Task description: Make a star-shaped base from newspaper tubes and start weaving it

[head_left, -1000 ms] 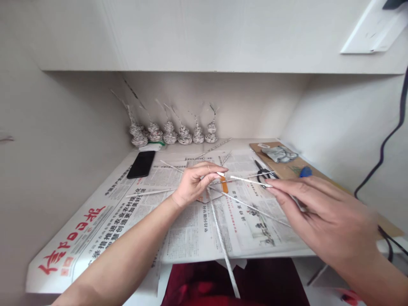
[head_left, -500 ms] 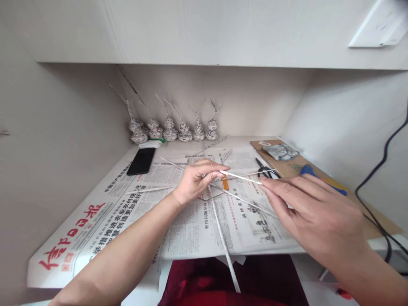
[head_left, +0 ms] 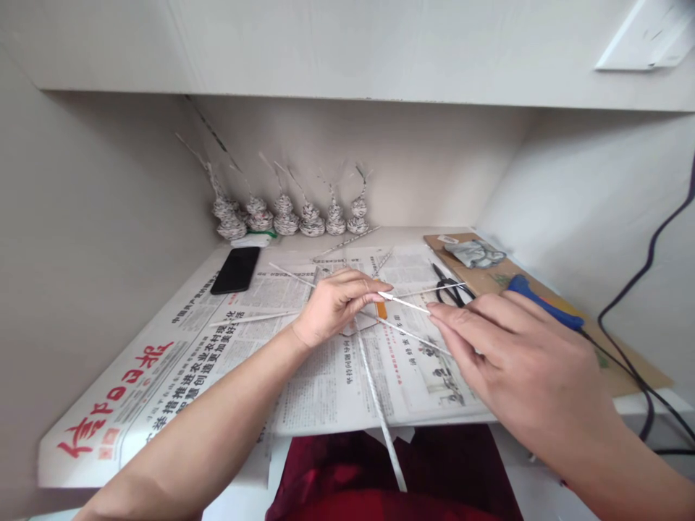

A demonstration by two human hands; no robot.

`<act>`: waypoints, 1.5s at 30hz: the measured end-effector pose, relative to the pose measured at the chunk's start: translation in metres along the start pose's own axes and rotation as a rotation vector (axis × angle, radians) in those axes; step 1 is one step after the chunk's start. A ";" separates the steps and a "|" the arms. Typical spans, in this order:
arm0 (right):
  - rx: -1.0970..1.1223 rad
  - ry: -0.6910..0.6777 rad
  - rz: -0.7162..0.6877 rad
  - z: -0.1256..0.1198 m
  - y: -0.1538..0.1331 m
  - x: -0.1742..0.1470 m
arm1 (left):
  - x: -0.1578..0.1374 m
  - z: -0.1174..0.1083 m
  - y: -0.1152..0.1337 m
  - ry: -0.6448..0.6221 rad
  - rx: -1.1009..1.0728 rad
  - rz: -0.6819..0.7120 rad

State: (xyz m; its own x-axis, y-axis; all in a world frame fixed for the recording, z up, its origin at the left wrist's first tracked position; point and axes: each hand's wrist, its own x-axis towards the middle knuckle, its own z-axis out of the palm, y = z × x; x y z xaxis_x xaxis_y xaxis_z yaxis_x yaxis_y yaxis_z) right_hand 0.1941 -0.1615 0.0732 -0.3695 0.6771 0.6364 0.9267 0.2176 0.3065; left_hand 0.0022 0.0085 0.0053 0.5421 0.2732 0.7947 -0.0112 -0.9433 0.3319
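Note:
Between my two hands runs a thin white rolled-paper stick. My left hand is closed, thumb and fingers pinching the stick's left part. The thumb and fingers of my right hand pinch its other end. Further rolled-paper sticks spread out from beneath my left hand; one long stick reaches past the table's front edge, another slants right. An orange piece and a flat pale piece show partly below the left hand, which hides where the sticks meet.
Newspaper covers the table. A black phone lies at left. Several woven paper gourd shapes line the back wall. Black scissors, a cardboard sheet, and a blue-handled tool with a black cable are on the right.
My right hand has moved left, closer to my left hand, so less of the pinched stick shows between them. The whole view has shifted slightly.

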 end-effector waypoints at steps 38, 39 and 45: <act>0.172 -0.014 0.105 0.028 -0.023 0.008 | 0.000 0.003 0.007 -0.095 0.007 -0.063; 0.195 -0.017 0.115 0.028 -0.022 0.007 | 0.000 0.002 0.007 -0.098 0.014 -0.056; 0.315 -0.060 0.223 0.025 -0.016 -0.001 | 0.001 0.003 0.005 -0.084 -0.012 -0.033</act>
State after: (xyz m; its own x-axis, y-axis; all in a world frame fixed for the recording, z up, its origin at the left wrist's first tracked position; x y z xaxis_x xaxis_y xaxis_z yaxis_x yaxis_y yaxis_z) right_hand 0.1814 -0.1475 0.0501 -0.1601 0.7699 0.6178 0.9631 0.2590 -0.0730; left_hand 0.0052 0.0039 0.0061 0.6110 0.2868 0.7378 -0.0017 -0.9316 0.3636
